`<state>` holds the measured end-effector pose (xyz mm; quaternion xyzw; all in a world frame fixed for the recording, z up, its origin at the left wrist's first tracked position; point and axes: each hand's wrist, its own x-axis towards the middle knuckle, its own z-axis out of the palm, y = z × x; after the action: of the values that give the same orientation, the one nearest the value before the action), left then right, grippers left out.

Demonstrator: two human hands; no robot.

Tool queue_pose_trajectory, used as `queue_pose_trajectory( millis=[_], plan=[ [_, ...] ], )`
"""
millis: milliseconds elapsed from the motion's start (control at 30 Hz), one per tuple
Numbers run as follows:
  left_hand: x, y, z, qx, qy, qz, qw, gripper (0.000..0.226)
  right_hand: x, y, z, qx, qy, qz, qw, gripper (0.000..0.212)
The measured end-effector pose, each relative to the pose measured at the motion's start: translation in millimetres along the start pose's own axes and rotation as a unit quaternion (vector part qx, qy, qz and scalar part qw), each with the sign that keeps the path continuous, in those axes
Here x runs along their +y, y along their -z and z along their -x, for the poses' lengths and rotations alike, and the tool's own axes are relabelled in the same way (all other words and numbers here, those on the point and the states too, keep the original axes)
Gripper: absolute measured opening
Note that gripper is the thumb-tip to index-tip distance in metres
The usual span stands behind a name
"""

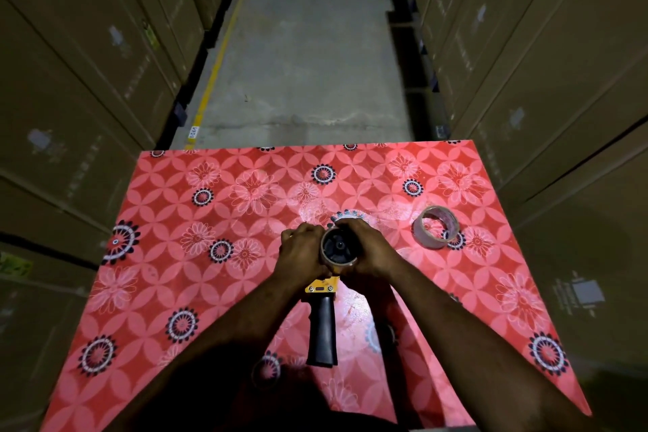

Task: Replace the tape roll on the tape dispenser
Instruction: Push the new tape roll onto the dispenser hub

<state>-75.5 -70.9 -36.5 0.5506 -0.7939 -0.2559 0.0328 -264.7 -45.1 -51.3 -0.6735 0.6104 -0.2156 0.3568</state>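
Observation:
A tape dispenser (322, 323) with a yellow frame and a black handle lies on the red floral table (210, 214), handle pointing toward me. A tape roll (338, 248) sits around the dispenser's black hub. My left hand (301, 249) grips the roll's left side and my right hand (368, 249) grips its right side. Both hands hide the roll's outer edge and the dispenser's front. A second, thin and nearly clear tape roll (436, 227) stands tilted on the table to the right, apart from my hands.
Tall stacks of cardboard boxes (87, 81) wall in both sides of the table. A concrete aisle (308, 46) with a yellow floor line runs beyond the table's far edge.

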Motion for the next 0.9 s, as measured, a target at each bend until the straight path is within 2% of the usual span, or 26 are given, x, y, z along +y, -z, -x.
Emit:
queue_pose_trajectory(
  millis=[233, 333, 400, 467, 567, 633, 667, 700, 900],
  plan=[
    [-2.5, 3.3, -0.5, -0.039, -0.002, 0.034, 0.999, 0.076, -3.7, -2.3, 3.8, 0.014, -0.025, 0.008, 1.0, 0.089],
    [-6.2, 14.0, 5.6, -0.056, -0.018, 0.083, 0.995, 0.093, -2.4, 3.2, 6.6, -0.018, -0.028, 0.023, 0.999, 0.106],
    [-13.1, 22.8, 15.5, -0.029, -0.02, 0.098, 0.995, 0.098, -3.0, 9.3, 10.3, -0.034, -0.008, 0.046, 0.998, 0.116],
    [-25.7, 23.7, 31.6, 0.03, -0.004, 0.123, 0.992, 0.082, -9.1, 12.4, 18.7, 0.0, 0.0, 0.067, 0.998, 0.108],
    [-48.9, 16.3, 65.4, 0.119, 0.055, 0.216, 0.968, 0.043, -24.9, 5.4, 39.5, 0.095, -0.016, 0.072, 0.993, 0.075],
    [-64.9, 8.0, 82.9, 0.153, 0.076, 0.213, 0.962, 0.033, -36.4, -10.2, 54.3, 0.138, -0.031, 0.074, 0.987, 0.053],
    [-69.4, 5.5, 91.3, 0.149, 0.082, 0.207, 0.963, 0.031, -43.2, -20.4, 61.7, 0.14, -0.041, 0.084, 0.986, 0.048],
    [-71.1, 4.0, 98.0, 0.137, 0.079, 0.193, 0.968, 0.029, -49.4, -31.8, 68.3, 0.128, -0.055, 0.098, 0.985, 0.049],
    [-54.7, 2.3, 107.9, 0.113, 0.03, 0.142, 0.983, 0.031, -71.3, -87.1, 92.3, 0.052, -0.159, 0.083, 0.982, 0.086]
  ],
)
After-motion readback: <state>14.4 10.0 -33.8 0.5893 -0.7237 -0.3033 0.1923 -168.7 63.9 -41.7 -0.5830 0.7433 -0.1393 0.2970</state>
